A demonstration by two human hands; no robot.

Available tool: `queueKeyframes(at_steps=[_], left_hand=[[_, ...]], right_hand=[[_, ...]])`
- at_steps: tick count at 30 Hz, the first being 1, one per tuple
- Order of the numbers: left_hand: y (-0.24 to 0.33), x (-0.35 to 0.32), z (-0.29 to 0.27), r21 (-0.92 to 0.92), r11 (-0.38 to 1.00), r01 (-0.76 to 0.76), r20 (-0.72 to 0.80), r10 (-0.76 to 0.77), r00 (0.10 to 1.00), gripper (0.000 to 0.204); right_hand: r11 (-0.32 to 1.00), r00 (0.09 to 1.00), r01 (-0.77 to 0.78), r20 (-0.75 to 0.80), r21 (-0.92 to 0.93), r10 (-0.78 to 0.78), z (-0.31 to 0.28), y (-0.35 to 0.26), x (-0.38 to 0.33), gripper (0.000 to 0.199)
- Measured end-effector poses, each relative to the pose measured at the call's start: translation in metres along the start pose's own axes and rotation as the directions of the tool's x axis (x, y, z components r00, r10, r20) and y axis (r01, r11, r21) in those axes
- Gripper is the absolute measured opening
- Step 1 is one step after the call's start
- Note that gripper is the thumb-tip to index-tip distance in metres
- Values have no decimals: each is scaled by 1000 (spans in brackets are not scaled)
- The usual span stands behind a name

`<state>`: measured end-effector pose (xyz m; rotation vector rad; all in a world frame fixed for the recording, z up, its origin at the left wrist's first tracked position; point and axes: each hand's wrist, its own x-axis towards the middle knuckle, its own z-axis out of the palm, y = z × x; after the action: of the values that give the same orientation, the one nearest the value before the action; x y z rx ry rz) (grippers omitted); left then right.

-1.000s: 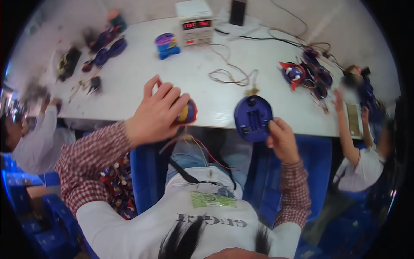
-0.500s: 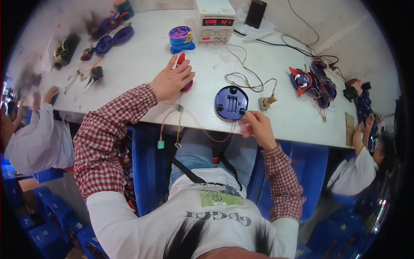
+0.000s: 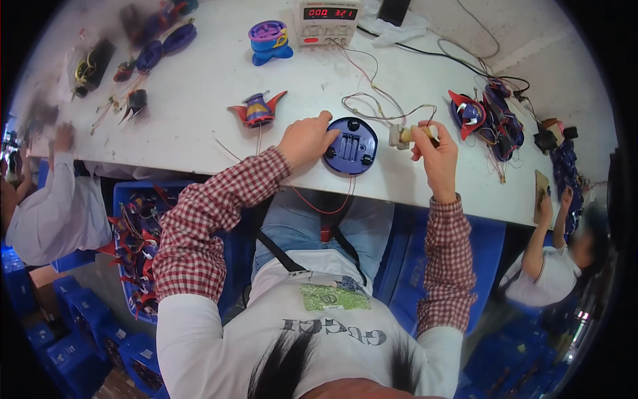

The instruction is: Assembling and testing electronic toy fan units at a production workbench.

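At centre frame, my left hand (image 3: pixel 307 138) rests curled against the round blue toy base (image 3: pixel 351 154) on the white table (image 3: pixel 199 100). Just right, my right hand (image 3: pixel 435 151) pinches a small beige connector (image 3: pixel 407 134).

You're at a toy assembly workshop: a long white bench (image 3: pixel 199 100) carries a bench power supply (image 3: pixel 327 20) with a red digital readout, loose wires (image 3: pixel 372 100), half-built plastic toys (image 3: pixel 258 110), with co-workers seated alongside and blue crates (image 3: pixel 60 332) below.
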<state>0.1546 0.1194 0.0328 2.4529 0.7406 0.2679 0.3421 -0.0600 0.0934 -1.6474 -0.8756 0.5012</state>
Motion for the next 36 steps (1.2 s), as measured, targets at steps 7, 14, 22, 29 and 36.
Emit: queueKeyframes(at_steps=[7,14,22,29,36], left_hand=[[-9,1,6,-152,988,18,5,-17,1000,25],[-5,-6,3,-230,973,2,-45,-13,999,20],[-12,-5,9,-296,955,-21,-64,2,998,19],[-13,-3,17,-264,964,-40,-116,10,993,19],[-12,-1,3,-279,960,-13,-25,7,1000,24]], right_hand=[[975,969,220,116,-26,-216,66,-6,-17,22],[803,866,498,144,-328,-478,86,16,-18,23],[758,835,551,228,-350,-501,88,19,-22,25],[713,858,514,301,-477,-417,92,15,-26,27],[778,905,368,390,-509,-174,92,7,-12,33]])
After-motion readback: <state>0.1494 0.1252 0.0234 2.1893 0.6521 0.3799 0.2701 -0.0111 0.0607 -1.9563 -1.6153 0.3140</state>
